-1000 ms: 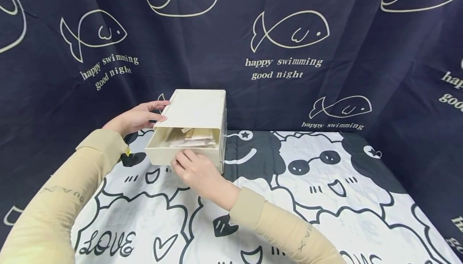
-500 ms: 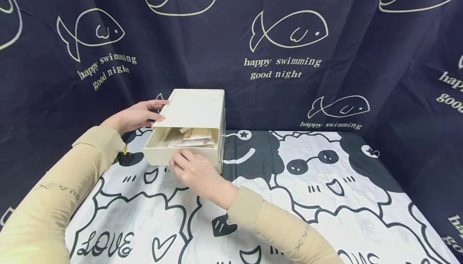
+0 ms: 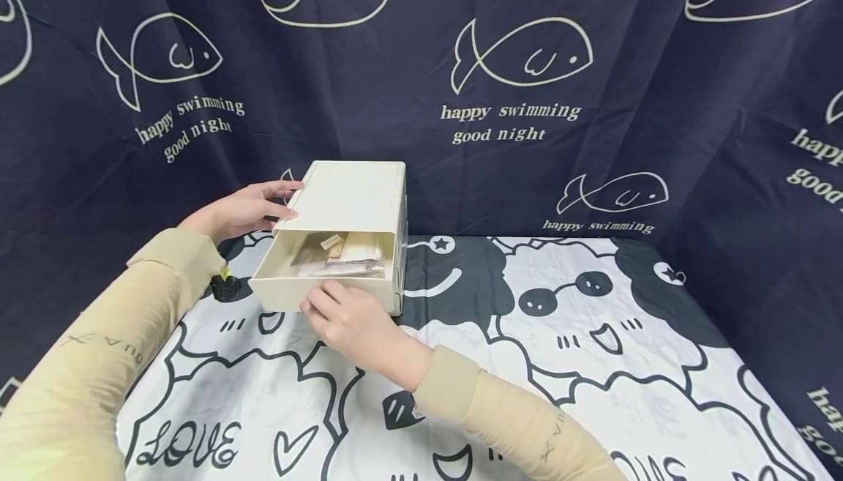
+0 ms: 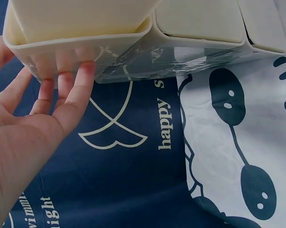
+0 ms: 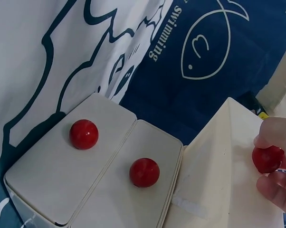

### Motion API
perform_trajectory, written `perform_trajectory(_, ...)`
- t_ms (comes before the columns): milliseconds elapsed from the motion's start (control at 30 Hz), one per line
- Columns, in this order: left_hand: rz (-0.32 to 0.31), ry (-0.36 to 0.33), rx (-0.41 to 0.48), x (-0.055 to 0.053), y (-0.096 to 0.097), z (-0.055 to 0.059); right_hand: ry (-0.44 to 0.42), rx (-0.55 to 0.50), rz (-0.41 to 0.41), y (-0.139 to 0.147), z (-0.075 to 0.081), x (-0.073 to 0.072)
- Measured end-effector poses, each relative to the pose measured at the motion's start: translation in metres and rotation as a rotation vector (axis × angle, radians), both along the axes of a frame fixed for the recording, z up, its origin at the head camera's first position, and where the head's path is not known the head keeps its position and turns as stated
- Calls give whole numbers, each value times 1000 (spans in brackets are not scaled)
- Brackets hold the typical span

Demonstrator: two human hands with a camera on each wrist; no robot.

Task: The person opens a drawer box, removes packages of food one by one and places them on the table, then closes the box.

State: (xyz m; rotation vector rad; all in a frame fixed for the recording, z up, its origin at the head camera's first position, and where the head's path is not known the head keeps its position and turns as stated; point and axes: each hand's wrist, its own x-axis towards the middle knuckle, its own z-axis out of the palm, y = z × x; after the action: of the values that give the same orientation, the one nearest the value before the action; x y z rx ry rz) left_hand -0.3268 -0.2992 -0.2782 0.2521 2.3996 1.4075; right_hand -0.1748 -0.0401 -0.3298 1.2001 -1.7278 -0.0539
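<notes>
A white drawer cabinet [image 3: 352, 192] stands at the back of the table, its top drawer [image 3: 279, 295] pulled partway out. Inside lie clear plastic packets and pale, card-like pieces [image 3: 361, 247]. My right hand [image 3: 358, 331] is at the drawer front; the right wrist view shows its fingers pinching a round red knob [image 5: 266, 159]. With fingers fairly straight, my left hand [image 3: 244, 210] presses against the cabinet's left side near the top. The left wrist view shows those fingertips on the cabinet wall [image 4: 117, 59].
Two lower drawers [image 5: 52, 166], each with a red knob [image 5: 144, 172], are closed. White cloth [image 3: 263, 393] with black cartoon sheep covers the table. Behind the cabinet hangs a dark blue curtain [image 3: 395, 100] printed with fish. A small dark object with yellow [image 3: 225, 283] is by the left cuff.
The top drawer has come further out toward me, with my right hand on its knob. More of the packets shows. My left hand stays against the cabinet side; the head view shifts slightly.
</notes>
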Motion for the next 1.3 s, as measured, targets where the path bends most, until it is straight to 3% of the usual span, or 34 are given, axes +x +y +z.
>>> perform_trajectory(333, 4, 4, 17, 2, 0, 1, -10, 46, -14, -6, -21, -3)
perform_trajectory(767, 7, 16, 17, 1, 0, -2, -43, 31, 1, -5, -27, 1)
perform_trajectory(967, 6, 12, 18, 1, 0, -2, -28, 32, -1, -1, -23, 3)
perform_trajectory(1167, 10, 20, 23, 2, 1, -1, -63, 75, 20, 6, -10, 9)
perform_trajectory(1300, 9, 15, 30, 2, 1, -1, -39, 99, 48, 12, -3, 10)
